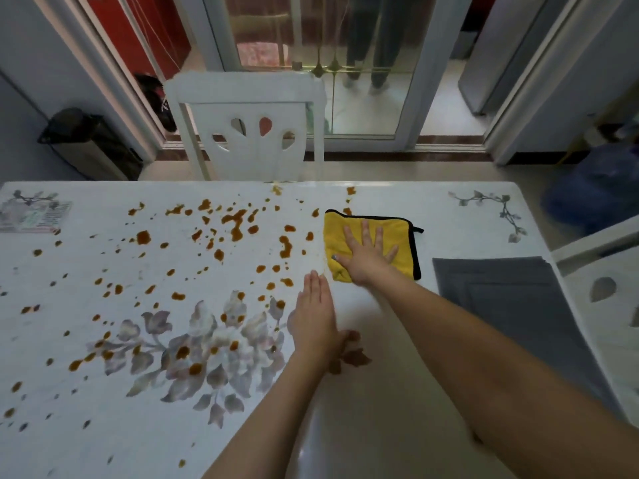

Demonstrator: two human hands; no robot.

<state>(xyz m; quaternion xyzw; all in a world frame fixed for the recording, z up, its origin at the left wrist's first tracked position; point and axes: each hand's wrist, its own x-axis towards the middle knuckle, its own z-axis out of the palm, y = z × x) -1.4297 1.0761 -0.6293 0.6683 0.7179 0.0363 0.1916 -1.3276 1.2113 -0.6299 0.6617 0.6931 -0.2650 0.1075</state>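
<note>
Presently, right hand [368, 252], fingers spread, presses yellow cloth [401, 236] right of centre; left hand [316, 312] flat, fingers together, on stained table [138, 426].

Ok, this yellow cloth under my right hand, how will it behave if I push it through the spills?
The yellow cloth looks soft and plush, lying flat, so it will probably go floppy when lifted. The table looks glossy, so it should slide easily under the flat right hand, though its edges may bunch. It likely soaks up the brown spots.
</note>
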